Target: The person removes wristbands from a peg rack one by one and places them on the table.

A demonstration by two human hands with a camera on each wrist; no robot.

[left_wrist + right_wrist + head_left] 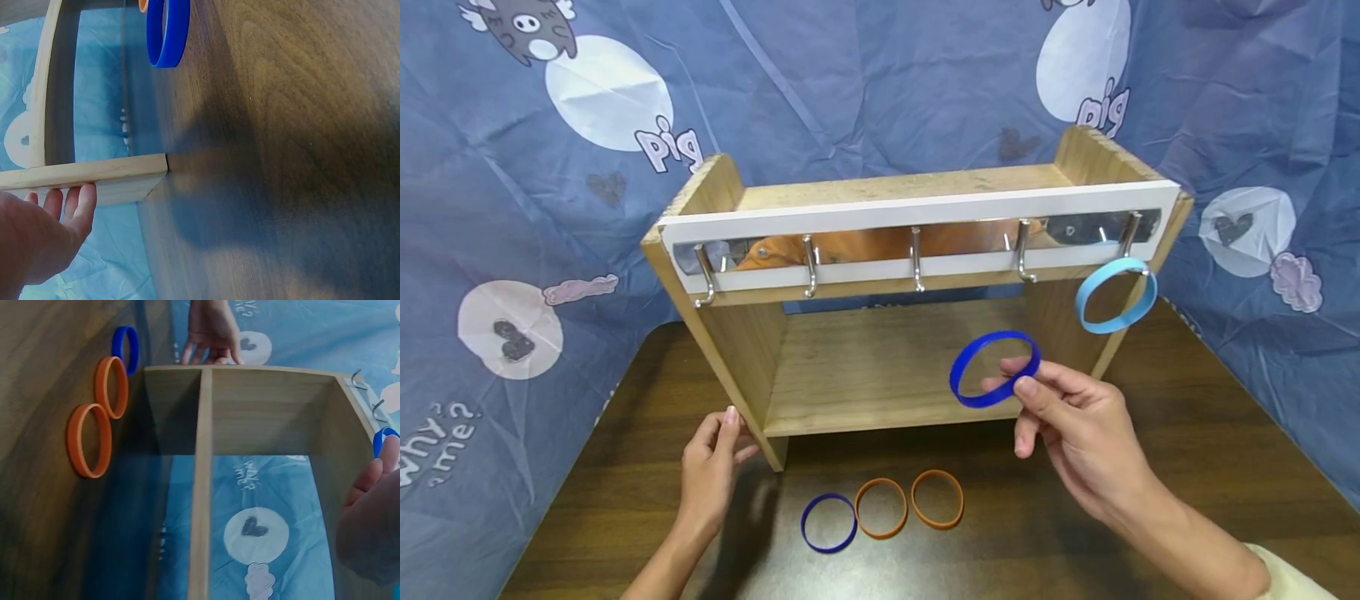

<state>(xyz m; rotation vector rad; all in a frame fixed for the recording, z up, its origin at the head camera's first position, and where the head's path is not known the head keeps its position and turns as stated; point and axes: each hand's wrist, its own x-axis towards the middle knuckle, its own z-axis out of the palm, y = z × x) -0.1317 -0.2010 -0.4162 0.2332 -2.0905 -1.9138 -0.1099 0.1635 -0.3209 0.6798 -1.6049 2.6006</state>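
My right hand [1086, 425] pinches a dark blue silicone wristband [985, 401] between thumb and fingers, in front of a wooden shelf [880, 367]. Close by, a light blue wristband [1108, 326] hangs from the rightmost hook [1129, 233] of the rail across the shelf's top front. My left hand [709, 467] touches the outer face of the shelf's left side panel [119, 167] with its fingers, low near the table. On the table before the shelf lie another dark blue wristband [829, 550] and two orange wristbands [880, 535], side by side.
Several metal hooks [916, 258] line the white, mirrored rail [850, 215]; the others carry no band. The shelf stands on a dark wooden table [625, 500]. A blue cloth [887, 92] with printed pigs and hearts hangs behind and around it.
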